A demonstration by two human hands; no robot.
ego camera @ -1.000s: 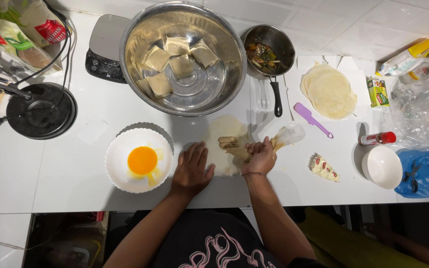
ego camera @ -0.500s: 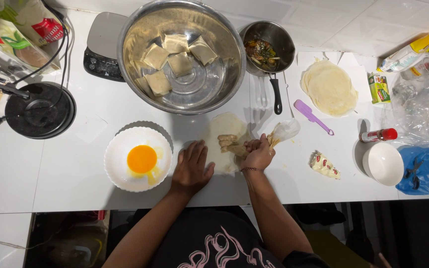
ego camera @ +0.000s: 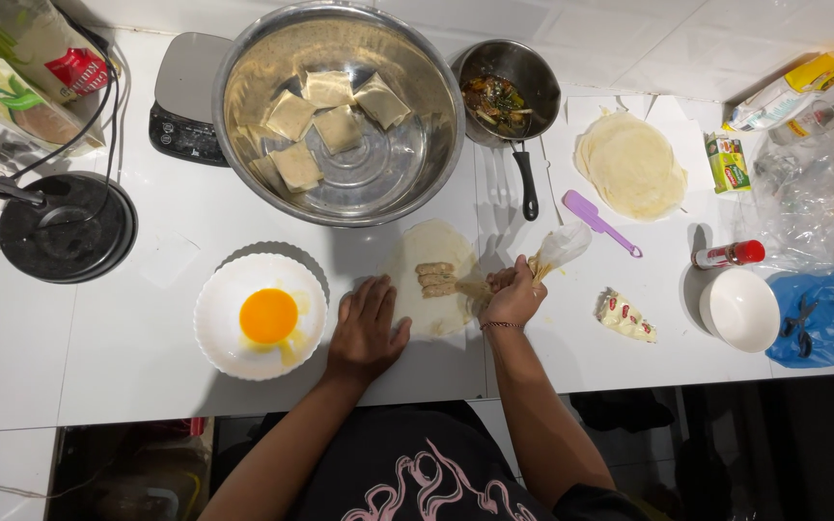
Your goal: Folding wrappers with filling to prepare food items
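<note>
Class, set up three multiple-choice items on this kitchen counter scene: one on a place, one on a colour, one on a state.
1. Where does the left hand rest?
A. flat on the wrapper's edge
B. inside the steel bowl
C. on the pan handle

2. What colour is the small spatula?
A. green
B. purple
C. red

3. What is the right hand doing?
A. lying open and empty
B. holding scissors
C. gripping a piping bag

Answers: 1 A, its palm lies on the round wrapper beside the egg plate. 2 B, it shows purple beside the wrapper stack. 3 C, its fingers close around the piping bag, tip over the filling lines.
</note>
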